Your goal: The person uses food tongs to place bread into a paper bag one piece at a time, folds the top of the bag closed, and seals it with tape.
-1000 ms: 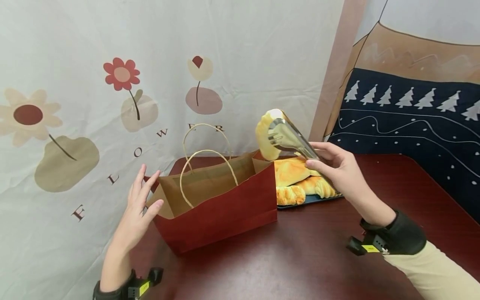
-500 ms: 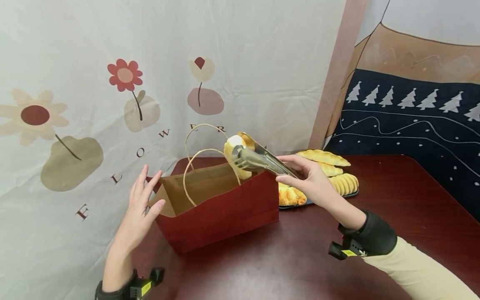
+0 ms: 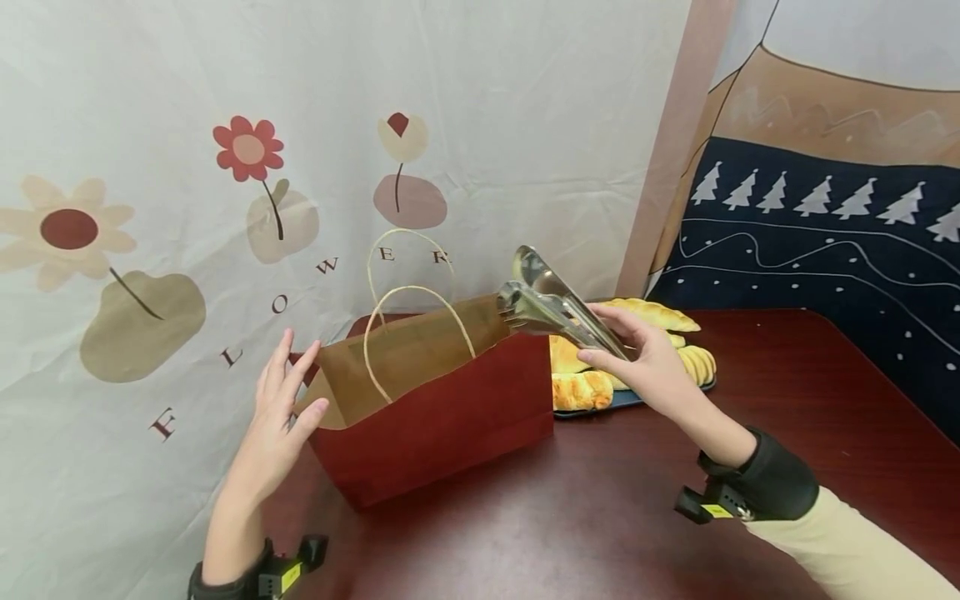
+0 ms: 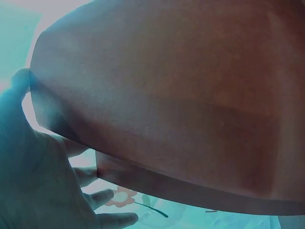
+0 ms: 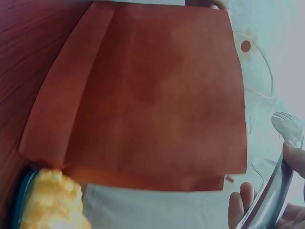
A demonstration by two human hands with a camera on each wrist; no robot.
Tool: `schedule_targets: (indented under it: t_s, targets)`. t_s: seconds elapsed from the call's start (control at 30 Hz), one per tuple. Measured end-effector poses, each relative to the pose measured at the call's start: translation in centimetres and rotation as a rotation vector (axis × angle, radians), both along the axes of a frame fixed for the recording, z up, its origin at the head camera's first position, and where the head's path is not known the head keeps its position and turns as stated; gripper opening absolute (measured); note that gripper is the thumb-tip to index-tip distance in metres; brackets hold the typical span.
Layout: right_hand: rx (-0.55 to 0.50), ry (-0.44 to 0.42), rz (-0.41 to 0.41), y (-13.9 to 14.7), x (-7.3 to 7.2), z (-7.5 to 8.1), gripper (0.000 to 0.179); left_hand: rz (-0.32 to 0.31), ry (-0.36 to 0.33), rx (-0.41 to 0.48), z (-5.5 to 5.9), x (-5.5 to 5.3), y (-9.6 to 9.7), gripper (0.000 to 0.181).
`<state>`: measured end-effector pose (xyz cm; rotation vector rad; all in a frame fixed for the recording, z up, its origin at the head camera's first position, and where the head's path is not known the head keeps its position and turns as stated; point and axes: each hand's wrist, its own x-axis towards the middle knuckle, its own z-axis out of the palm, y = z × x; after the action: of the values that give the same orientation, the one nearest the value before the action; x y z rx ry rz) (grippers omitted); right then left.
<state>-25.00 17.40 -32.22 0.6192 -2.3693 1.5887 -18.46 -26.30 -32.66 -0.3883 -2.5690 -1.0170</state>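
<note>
A red paper bag (image 3: 442, 433) with two cord handles and a brown inside stands upright, its mouth open. My left hand (image 3: 273, 421) rests at the bag's left end, its fingers fairly straight. In the left wrist view the thumb and fingers of that hand (image 4: 47, 176) touch the bag's rim. My right hand (image 3: 648, 358) grips metal food tongs (image 3: 562, 312) over the bag's right end. The arms of the tongs are spread, with nothing between their tips. In the right wrist view the tongs (image 5: 279, 186) point past the bag's rim. The bag's bottom is hidden.
Right of the bag, several breads (image 3: 585, 390) lie on a dark blue tray (image 3: 626, 400), partly behind the right hand. The dark red table (image 3: 787, 400) carries everything. A white cloth with printed flowers (image 3: 525, 125) hangs right behind the bag.
The tongs carried a yellow bread piece left over the bag's mouth, then spread and came back right and up without it. The left hand stayed at the bag.
</note>
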Motion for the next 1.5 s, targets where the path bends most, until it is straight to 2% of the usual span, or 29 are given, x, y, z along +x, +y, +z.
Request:
schedule_targets:
  t_s: [0.13, 0.33, 0.43, 0.57, 0.73, 0.9, 1.1, 1.27, 1.37, 1.5]
  targets:
    - [0.018, 0.054, -0.091, 1.9, 0.2, -0.5, 0.053, 0.016, -0.001, -0.013, 0.0, 0.0, -0.1, 0.063]
    - [0.143, 0.077, -0.247, 4.9, 0.3, -1.9, 0.057, 0.028, 0.006, -0.019, 0.1, 0.3, -0.2, 0.063]
    - [0.223, 0.061, -0.299, 6.2, 0.3, -2.9, 0.057, 0.033, 0.013, -0.023, 0.1, 0.4, -0.3, 0.064]
    - [0.348, 0.059, -0.32, 7.5, 0.4, -4.3, 0.06, 0.037, 0.015, -0.024, 0.1, 0.5, -0.4, 0.064]
    - [0.525, 0.026, -0.322, 8.6, 0.5, -5.5, 0.066, 0.039, 0.015, -0.018, 0.1, 0.7, -0.6, 0.063]
    - [0.612, -0.095, -0.284, 9.5, 0.6, -6.4, 0.072, 0.042, 0.009, -0.02, 0.1, 0.8, -0.7, 0.063]
    - [0.623, -0.202, -0.245, 10.0, 0.4, -7.2, 0.074, 0.042, 0.013, -0.021, 0.1, 0.8, -0.6, 0.062]
    - [0.569, -0.335, -0.142, 10.5, 0.3, -8.0, 0.069, 0.04, 0.029, -0.015, 0.1, 0.7, -0.5, 0.062]
    - [0.538, -0.362, -0.082, 10.7, 0.3, -8.4, 0.063, 0.042, 0.026, -0.017, 0.1, 0.6, -0.4, 0.062]
    - [0.517, -0.378, -0.04, 10.7, 0.3, -9.0, 0.062, 0.044, 0.019, -0.024, 0.1, 0.6, -0.3, 0.062]
